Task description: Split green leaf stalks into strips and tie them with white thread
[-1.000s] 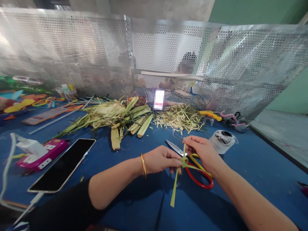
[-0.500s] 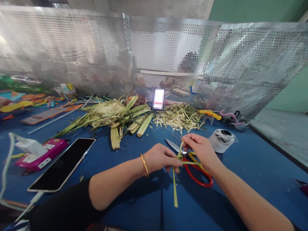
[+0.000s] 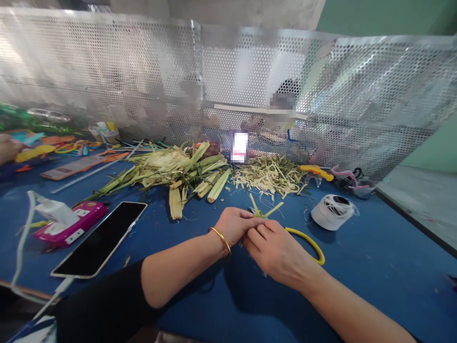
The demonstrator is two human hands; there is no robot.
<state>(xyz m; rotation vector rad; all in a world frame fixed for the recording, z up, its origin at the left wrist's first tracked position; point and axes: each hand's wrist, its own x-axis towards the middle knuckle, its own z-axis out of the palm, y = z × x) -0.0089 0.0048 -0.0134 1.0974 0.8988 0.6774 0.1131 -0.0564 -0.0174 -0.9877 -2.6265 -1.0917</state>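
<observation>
My left hand (image 3: 235, 226), with a gold bangle at its wrist, pinches a small knotted piece of pale-green leaf strips (image 3: 262, 213). Fingers of my right hand (image 3: 269, 245) are closed against the same piece from below and the right. Two strip ends stick up and outward above the fingertips; the lower part is hidden by my hands. Under and behind the right hand lie scissors, of which mainly the yellow handle (image 3: 314, 245) shows. To the right stands a spool of white thread (image 3: 332, 212).
Beyond my hands lie a heap of leaf stalks (image 3: 171, 166) and a pile of shredded strips (image 3: 271, 174). At left are a phone (image 3: 102, 238) on a cable and a purple power strip (image 3: 71, 221). A perforated metal screen (image 3: 150, 85) runs along the back; a person's hand (image 3: 9, 147) shows far left.
My right hand has come down and left, closing against my left fingers. The knotted piece has turned, so its ends point upward. My hands now cover the scissors' red handle and most of the blades.
</observation>
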